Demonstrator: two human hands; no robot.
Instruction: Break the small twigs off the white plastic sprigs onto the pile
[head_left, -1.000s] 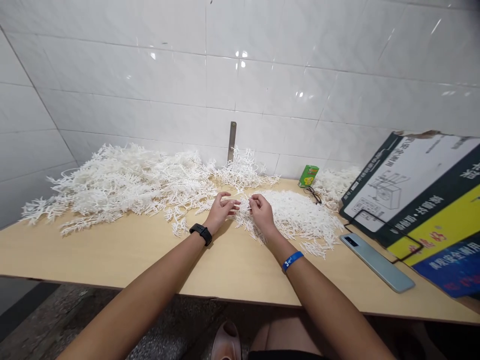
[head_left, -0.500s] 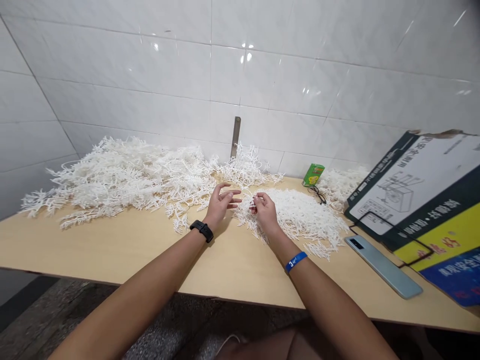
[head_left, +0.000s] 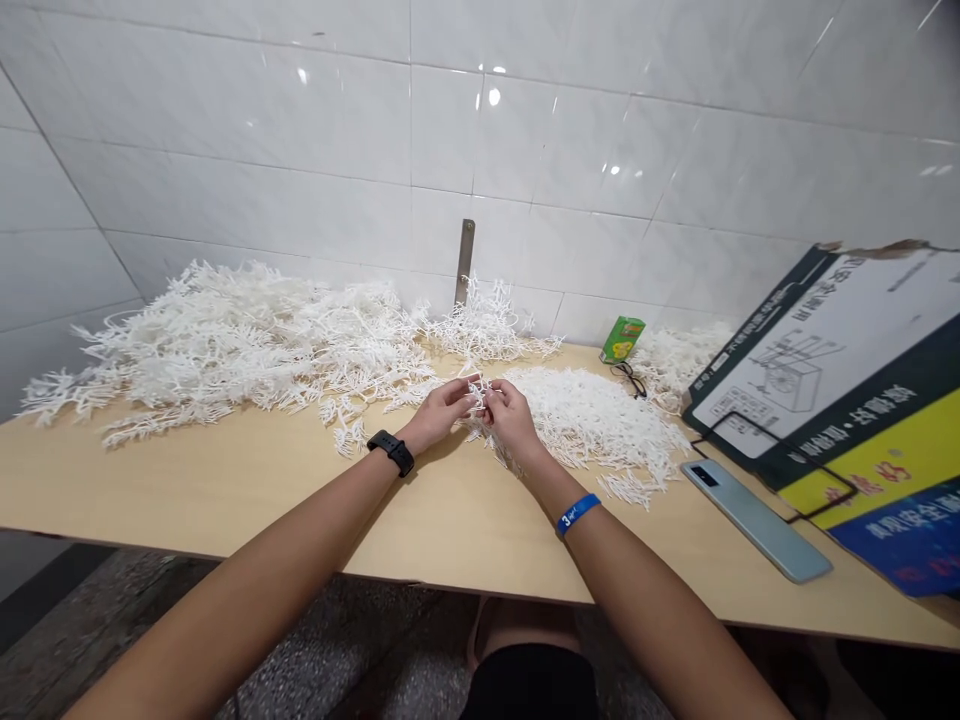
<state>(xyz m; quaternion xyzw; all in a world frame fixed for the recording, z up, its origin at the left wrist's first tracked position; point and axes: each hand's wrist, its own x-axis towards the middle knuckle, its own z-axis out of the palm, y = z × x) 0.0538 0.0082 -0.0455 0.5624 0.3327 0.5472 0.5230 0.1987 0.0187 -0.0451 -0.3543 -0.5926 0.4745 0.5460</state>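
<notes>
In the middle of the table, my left hand (head_left: 441,412) and my right hand (head_left: 511,416) meet fingertip to fingertip. Between them is a small white branched plastic piece (head_left: 478,393), pinched by both; the fingers partly cover it. Just right of my right hand spreads a flat pile of short white branched pieces (head_left: 600,420). A larger heap of white branched sprigs (head_left: 247,335) lies to the left of my left hand. Behind my hands, a smaller tangle of sprigs (head_left: 491,325) rests near the wall.
A metal strip (head_left: 465,262) leans on the tiled wall. At the right are a green box (head_left: 622,340), a black cord (head_left: 630,380), another white pile (head_left: 679,360), a phone (head_left: 757,520), a thin black frame (head_left: 780,450) and a large printed cardboard box (head_left: 840,400). The table's front edge (head_left: 420,583) is near.
My left hand's spread fingers have closed in, and it has come together with my right hand on the white piece. The whole view has shifted slightly.
</notes>
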